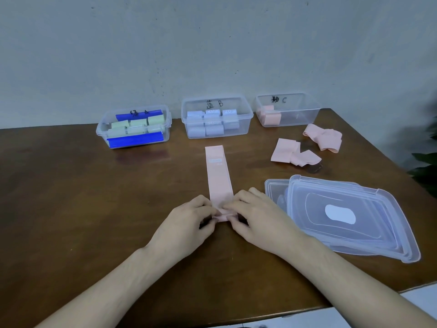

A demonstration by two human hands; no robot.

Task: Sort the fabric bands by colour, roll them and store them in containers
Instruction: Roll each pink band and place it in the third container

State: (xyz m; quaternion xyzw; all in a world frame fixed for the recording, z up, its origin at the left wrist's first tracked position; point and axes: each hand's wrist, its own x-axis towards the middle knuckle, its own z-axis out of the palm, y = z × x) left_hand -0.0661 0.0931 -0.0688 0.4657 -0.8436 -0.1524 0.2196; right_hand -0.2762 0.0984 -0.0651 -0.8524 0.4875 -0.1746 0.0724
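A long pink fabric band (218, 171) lies flat on the brown table (71, 197), running away from me. My left hand (189, 221) and my right hand (255, 216) pinch its near end, which is folded into the start of a roll. Two more loose pink bands (292, 155) (325, 137) lie crumpled at the right. Along the wall stand three clear containers: one with green rolls (133, 126), one with light blue rolls (216, 118), and one holding pink rolls (287, 110) in its left corner.
A stack of clear plastic lids (343, 214) lies on the table just right of my right hand. The wall rises right behind the containers. The table's right edge runs diagonally past the lids, with dark leaves beyond it.
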